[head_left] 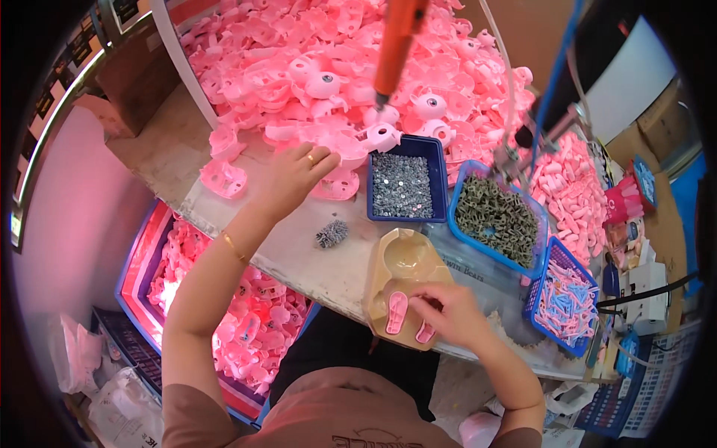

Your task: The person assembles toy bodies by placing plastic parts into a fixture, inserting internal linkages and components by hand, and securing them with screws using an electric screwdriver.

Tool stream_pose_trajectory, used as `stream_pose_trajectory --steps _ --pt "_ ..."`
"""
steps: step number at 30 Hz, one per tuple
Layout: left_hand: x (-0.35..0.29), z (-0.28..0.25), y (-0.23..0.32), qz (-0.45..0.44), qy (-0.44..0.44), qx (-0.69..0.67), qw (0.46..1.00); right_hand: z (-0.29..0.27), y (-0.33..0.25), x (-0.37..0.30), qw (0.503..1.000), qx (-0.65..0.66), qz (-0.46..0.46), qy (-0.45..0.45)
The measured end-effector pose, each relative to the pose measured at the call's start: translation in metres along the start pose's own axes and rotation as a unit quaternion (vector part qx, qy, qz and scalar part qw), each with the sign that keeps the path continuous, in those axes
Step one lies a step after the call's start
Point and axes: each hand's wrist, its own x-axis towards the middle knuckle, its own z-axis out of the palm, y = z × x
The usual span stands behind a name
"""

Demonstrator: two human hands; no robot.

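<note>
My left hand (300,175) reaches over the near edge of the pink shell heap, fingers stretched out and touching or just above a pink plastic shell (337,183). Nothing shows clearly in its grip. My right hand (452,313) is at a tan moulded fixture (377,272) by the table's front edge. Its fingers are pinched at a small pink plastic piece (425,333), partly hidden by them, in the fixture's right recess. Beside it, a pink sole-shaped piece (396,312) lies in the left recess. The fixture's rounded upper hollow holds nothing.
A dark blue bin (370,213) holds small screws; blue trays (515,265) (532,313) hold grey-green parts and pink and blue pieces. An orange screwdriver (399,48) hangs overhead. A pile of screws (331,234) lies on the table. A crate of pink parts (138,299) stands below left.
</note>
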Motion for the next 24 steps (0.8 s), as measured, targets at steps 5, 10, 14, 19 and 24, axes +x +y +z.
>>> stream_pose_trajectory --steps 5,10,14,19,24 --pt "-0.027 -0.022 0.027 0.039 0.174 0.074 0.981 -0.010 0.007 -0.008 0.994 0.078 0.061 0.033" --pt "-0.030 -0.024 0.046 0.028 0.225 -0.060 0.972 -0.019 0.010 -0.013 0.989 0.111 0.084 0.048" --pt "-0.031 -0.025 0.087 0.200 0.181 -0.058 0.961 -0.028 0.016 -0.026 0.981 0.133 0.107 0.091" --pt "-0.041 -0.036 0.162 0.248 0.104 -0.142 0.953 -0.046 0.015 -0.039 0.957 0.182 0.128 0.186" --pt "-0.046 -0.034 0.213 0.238 -0.017 -0.163 0.957 -0.050 0.017 -0.049 0.955 0.182 0.139 0.189"
